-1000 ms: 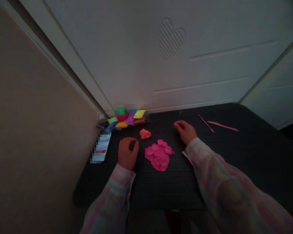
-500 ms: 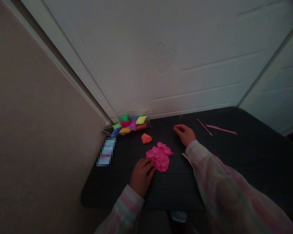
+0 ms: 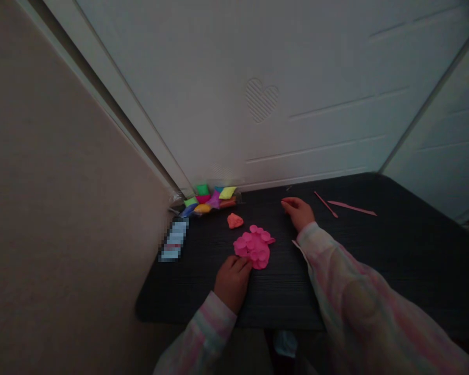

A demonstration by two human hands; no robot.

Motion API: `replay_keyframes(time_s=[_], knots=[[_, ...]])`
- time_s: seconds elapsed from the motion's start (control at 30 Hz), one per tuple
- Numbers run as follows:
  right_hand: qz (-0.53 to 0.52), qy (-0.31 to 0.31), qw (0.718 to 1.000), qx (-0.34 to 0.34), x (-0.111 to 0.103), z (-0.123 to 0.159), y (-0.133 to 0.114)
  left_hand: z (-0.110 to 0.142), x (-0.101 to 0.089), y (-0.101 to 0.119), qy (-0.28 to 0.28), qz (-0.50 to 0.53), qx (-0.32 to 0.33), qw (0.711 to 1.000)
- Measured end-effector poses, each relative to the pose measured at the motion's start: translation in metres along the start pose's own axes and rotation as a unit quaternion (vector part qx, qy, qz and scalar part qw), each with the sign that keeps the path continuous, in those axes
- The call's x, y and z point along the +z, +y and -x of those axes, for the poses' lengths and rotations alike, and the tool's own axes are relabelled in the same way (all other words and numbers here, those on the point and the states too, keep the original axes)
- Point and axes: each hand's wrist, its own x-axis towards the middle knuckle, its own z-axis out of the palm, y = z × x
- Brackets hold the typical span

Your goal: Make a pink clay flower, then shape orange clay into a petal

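A bright pink piece of modelling clay [image 3: 262, 250], with several small round discs on top, lies on the dark table. At its near left edge, the fingers of my left hand [image 3: 233, 281] are curled together and touch the clay, hiding part of that edge. My right hand [image 3: 299, 213] is held to the right of the clay and farther back, apart from it. Its thumb and fingertips are pinched together; anything between them is too small to make out. An orange lump of clay [image 3: 235, 221] sits behind the pink piece, touched by neither hand.
Colourful clay packets [image 3: 214, 199] in clear wrap lie at the back left, against the white panel. A blurred-out pale object [image 3: 174, 240] is near the left edge. Two thin pink tools [image 3: 352, 207] rest at the back right. Another pale strip [image 3: 297, 246] shows beside my right sleeve.
The view has shifted slightly. My left fingers have drawn closer together at the pink clay's edge. My right hand stays pinched in about the same place.
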Motion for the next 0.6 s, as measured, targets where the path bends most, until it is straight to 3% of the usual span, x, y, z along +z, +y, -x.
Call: replay_keyframes(time_s=[0.1,0.33,0.5,0.6], knots=[[-0.014,0.001,1.000,0.009,0.000,0.000,0.000,-0.003,0.002,0.000,-0.018,0.021,0.025,0.999],[-0.032,0.004,0.999,0.013,0.000,-0.001,0.002,-0.014,0.000,0.011,-0.055,0.020,-0.018,0.998],[-0.030,0.002,1.000,0.008,0.001,-0.003,0.006,-0.007,-0.001,0.007,-0.031,0.052,-0.008,0.998],[-0.028,0.001,1.000,0.006,0.000,-0.003,0.007,-0.004,-0.003,-0.001,0.011,0.064,-0.047,0.997]])
